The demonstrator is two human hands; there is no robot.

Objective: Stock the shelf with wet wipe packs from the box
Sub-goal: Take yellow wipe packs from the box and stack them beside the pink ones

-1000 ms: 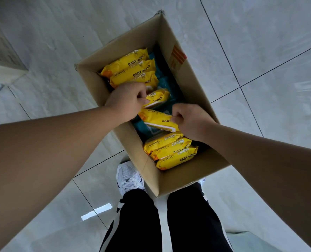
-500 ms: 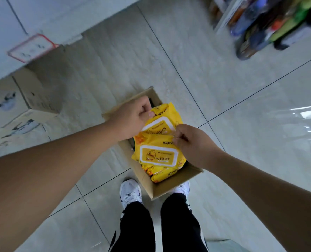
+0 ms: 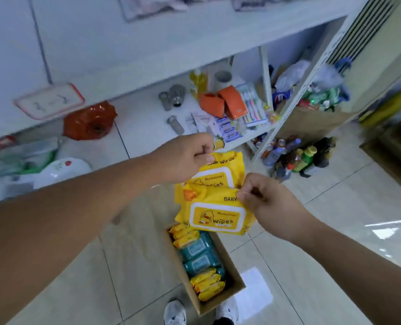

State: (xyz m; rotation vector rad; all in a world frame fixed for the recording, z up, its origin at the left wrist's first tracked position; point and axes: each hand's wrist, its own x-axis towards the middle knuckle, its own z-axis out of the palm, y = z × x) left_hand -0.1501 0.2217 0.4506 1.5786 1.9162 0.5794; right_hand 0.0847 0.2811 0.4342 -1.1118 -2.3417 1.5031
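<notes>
Both packs hang above the cardboard box (image 3: 218,303). The left hand (image 3: 190,158) has its grip pinched on the upper wipes pack (image 3: 220,174), and the right hand (image 3: 267,202) on the lower wipes pack (image 3: 215,216). Seam pinches may slip, so carry the 2 packs steadily to a bare part of the shelf (image 3: 143,118).

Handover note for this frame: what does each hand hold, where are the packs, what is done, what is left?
Left hand pinches the top edge of the upper yellow pack; right hand pinches the lower yellow pack.
Both packs hang in the air, clear of the box.
Done: two packs out.
Left: set them on the shelf, then fetch the boxed yellow packs and teal packs.
</notes>
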